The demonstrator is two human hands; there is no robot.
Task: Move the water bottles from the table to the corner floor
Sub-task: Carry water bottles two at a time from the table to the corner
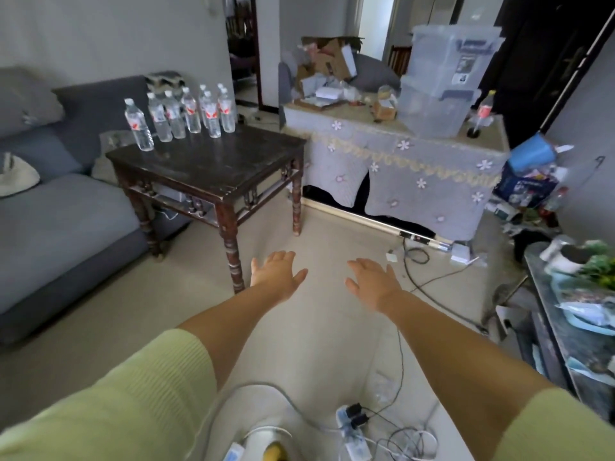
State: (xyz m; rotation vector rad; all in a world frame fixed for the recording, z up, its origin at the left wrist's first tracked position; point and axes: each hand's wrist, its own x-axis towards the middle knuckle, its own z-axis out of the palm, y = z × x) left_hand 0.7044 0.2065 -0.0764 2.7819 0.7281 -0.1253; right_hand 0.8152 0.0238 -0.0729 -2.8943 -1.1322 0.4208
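Two bare hands are being held out over open floor, and nothing is being gripped by either. Beyond them a grey sofa (60, 207) is being shown along the left, and a cloth-covered cabinet (399, 168) is being shown at the back right, with stacked clear plastic bins (442, 78) being carried on its top. Between these, a dark wooden table (213, 161) is being seen ahead and to the left of the hands. The water bottles (186, 111), about nine clear ones with red labels, are being kept upright in a cluster on the table's far left part, their long axes vertical and caps uppermost. The cluster is lying well apart from the fingers, up and leftward, so it is being judged that the left hand (278, 274) is the nearer one and a step forward is being called for first. That hand is being held palm down, fingers straight and loosely spread. The right hand (374, 282) is being held likewise beside it, fingers spread, thumb pointing inward. Loose cables (392, 424) are being left on the floor below the arms.
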